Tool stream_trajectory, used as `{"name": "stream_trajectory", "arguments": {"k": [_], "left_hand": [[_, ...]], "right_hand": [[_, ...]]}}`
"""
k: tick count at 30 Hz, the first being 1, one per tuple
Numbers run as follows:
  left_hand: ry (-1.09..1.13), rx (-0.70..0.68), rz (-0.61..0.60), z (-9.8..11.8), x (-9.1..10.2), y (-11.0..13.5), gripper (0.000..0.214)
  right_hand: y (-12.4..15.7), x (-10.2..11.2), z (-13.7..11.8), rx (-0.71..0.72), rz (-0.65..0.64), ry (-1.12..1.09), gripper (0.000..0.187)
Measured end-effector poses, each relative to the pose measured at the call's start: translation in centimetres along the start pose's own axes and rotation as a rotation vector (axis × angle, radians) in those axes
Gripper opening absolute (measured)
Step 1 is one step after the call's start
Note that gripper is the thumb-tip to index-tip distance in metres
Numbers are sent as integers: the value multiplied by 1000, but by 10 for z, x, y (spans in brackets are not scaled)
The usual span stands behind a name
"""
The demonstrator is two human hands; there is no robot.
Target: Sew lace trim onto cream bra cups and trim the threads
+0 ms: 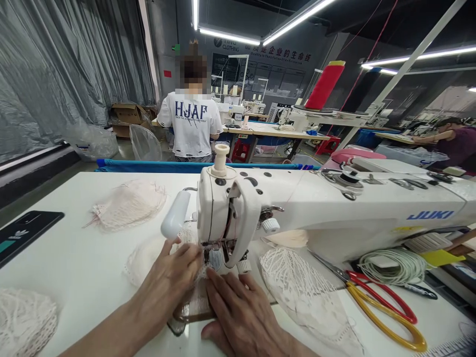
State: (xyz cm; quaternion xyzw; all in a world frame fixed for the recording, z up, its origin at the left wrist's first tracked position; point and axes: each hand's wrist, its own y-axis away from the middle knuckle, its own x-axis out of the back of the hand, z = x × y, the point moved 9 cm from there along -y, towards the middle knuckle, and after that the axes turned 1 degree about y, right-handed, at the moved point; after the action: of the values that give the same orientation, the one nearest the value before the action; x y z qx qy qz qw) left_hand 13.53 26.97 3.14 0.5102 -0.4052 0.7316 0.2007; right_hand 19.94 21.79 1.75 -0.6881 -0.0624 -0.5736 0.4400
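A white JUKI sewing machine (pixel 334 203) spans the table (pixel 74 277). A piece of pale pink lace (pixel 143 258) lies under its presser foot (pixel 213 253). My left hand (pixel 167 282) lies flat on the lace just left of the needle, fingers stretched toward the foot. My right hand (pixel 241 317) presses flat on the fabric right in front of the foot, fingers together and extended. Neither hand grips anything.
More lace pieces lie at the back left (pixel 128 203), front left (pixel 24 320) and right of the needle (pixel 305 297). Red-and-yellow-handled scissors (pixel 379 302), a coiled cord (pixel 394 265) and a dark phone (pixel 24 233) sit on the table. A person in a white T-shirt (pixel 191 121) stands beyond.
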Motion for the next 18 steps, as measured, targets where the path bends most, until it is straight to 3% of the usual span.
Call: {"name": "stream_trajectory", "arguments": {"k": [8,18], "left_hand": [[-6,-91,142,17,-8,23,27],[-54,-119,224,21,-8,27,28]], "right_hand": [[1,7,-4,37,65,-47,54],[4,3,-2,33,52,-48,50]]}}
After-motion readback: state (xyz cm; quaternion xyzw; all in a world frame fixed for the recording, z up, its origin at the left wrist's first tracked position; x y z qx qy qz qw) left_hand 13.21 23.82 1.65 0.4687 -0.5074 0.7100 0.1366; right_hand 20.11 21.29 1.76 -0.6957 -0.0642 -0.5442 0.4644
